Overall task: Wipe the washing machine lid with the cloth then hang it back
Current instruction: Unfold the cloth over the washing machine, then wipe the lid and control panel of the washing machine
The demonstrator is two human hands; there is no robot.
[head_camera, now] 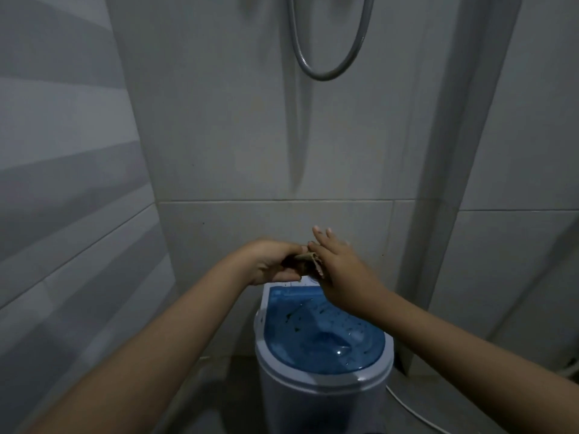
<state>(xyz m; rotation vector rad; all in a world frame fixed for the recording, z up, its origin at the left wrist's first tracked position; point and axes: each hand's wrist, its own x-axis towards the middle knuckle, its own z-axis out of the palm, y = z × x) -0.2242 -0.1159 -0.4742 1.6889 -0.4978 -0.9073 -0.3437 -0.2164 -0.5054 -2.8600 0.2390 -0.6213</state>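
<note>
Left hand (275, 261) closing around small bunched brownish cloth (308, 263); right hand (341, 270) pinching its other end, remaining fingers (322, 233) spread. Both hovering above rear edge of round translucent blue plastic washing machine lid (322, 336), spotted with dark specks. Advisable: folding into flat pad, then pressing evenly.

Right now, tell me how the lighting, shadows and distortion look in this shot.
Head view: dim and bluish; wide-angle lens bows the wall tiles; shower hose throws a long soft shadow; a small glint on the blue lid; the cloth between the hands is dark and indistinct.
</note>
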